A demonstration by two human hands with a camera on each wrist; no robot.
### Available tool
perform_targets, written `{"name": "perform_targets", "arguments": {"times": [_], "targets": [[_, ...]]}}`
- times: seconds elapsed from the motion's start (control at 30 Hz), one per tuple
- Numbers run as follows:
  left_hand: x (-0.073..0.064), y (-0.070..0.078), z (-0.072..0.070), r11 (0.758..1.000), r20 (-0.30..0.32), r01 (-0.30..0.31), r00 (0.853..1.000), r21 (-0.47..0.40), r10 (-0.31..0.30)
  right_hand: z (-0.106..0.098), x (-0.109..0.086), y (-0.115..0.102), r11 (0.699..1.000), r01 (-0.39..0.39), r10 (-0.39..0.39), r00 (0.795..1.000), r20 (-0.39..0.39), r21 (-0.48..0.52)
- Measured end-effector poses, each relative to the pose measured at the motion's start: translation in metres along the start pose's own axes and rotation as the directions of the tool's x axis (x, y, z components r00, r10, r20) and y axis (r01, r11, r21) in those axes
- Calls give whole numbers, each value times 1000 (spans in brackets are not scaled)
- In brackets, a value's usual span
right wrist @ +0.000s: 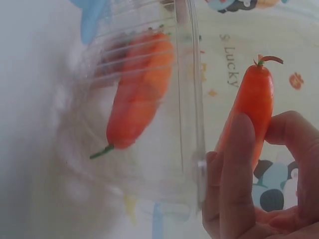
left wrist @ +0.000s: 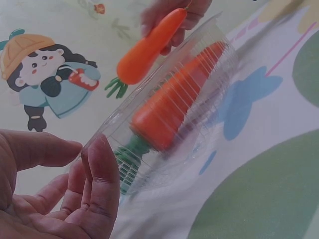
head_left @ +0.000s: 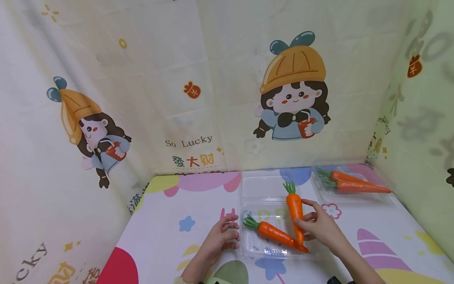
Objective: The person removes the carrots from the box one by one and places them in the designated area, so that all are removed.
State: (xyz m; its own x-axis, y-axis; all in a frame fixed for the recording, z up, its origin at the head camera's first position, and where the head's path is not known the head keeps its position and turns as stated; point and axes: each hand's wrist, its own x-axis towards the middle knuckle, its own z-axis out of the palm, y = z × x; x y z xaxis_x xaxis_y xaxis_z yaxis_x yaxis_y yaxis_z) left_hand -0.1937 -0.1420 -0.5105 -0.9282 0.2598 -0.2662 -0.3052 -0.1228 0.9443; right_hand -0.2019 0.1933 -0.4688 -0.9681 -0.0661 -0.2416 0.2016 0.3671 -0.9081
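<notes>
My right hand (head_left: 320, 228) holds an orange toy carrot (head_left: 294, 207) with green leaves, pinched between thumb and fingers. The leaves point away from me, and the carrot hangs over the right part of a clear plastic box (head_left: 248, 245). Inside that box lies another toy carrot (head_left: 276, 234), slanting, leaves to the left. The box's lid (head_left: 260, 187) is folded back on the far side. At the box's left rim is my left hand (head_left: 221, 238); in the left wrist view its thumb and index finger (left wrist: 102, 157) pinch the rim.
A second clear box (head_left: 326, 195) with two toy carrots (head_left: 358, 186) in it stands at the back right of the table. Printed cloth (head_left: 234, 86) hangs behind and at both sides. The table cover (head_left: 159, 221) carries colourful printed shapes.
</notes>
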Motion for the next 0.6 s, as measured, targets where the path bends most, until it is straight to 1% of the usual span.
{"name": "perform_targets", "arguments": {"times": [0.23, 0.33, 0.47, 0.6], "targets": [[0, 0, 0, 1000, -3, 4, 1000, 6, -4, -12, -4, 2, 1000, 13, -13, 1000, 17, 17], [-1, 1, 0, 1000, -2, 8, 1000, 4, -8, -18, -6, 3, 1000, 25, -25, 999, 31, 4], [-1, 1, 0, 1000, -2, 10, 1000, 3, -10, -26, -9, 7, 1000, 20, -20, 999, 43, -16], [-1, 0, 0, 1000, 0, 7, 1000, 3, -7, -33, -11, 11, 999, 6, -5, 999, 36, -40]]}}
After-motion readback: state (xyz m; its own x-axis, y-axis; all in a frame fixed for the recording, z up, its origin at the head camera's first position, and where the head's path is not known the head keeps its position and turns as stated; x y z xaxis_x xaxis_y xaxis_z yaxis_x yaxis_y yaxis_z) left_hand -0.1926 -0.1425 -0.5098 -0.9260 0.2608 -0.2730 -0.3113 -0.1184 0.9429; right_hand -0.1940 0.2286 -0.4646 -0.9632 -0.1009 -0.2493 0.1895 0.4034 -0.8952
